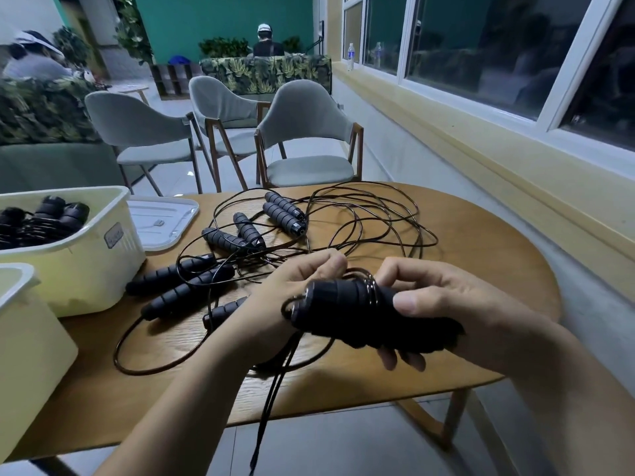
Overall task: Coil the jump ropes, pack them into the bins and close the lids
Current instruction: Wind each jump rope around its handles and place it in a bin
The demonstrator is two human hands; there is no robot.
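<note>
Surface: an oval wooden table (474,235), grain visible, standing on a pale tiled floor (343,448).

Hands: close together above the table's near edge. The right hand (457,304) grips the paired handles (357,314) of one jump rope, thumb on top and fingers curled beneath. The left hand (299,280) has its fingers curled, pinching the cord (368,286) where it loops round those handles. A slack length of the same cord hangs below the table edge.

Remaining stock: loose ropes (378,214) lie tangled across the table centre, their black foam handles scattered between the tangle and the bins.

Bins: at the left edge, a cream bin (96,269) holds coiled ropes. A second cream bin (31,338) stands nearer, its contents out of view. A white lid (161,221) lies flat behind the first bin.

Room: three grey chairs (302,132) beyond the table; a window (481,56) with white frames along the right wall; bottles (350,56) on its sill; a leaf-patterned sofa (264,75) with a seated person (266,44) against a teal wall.
</note>
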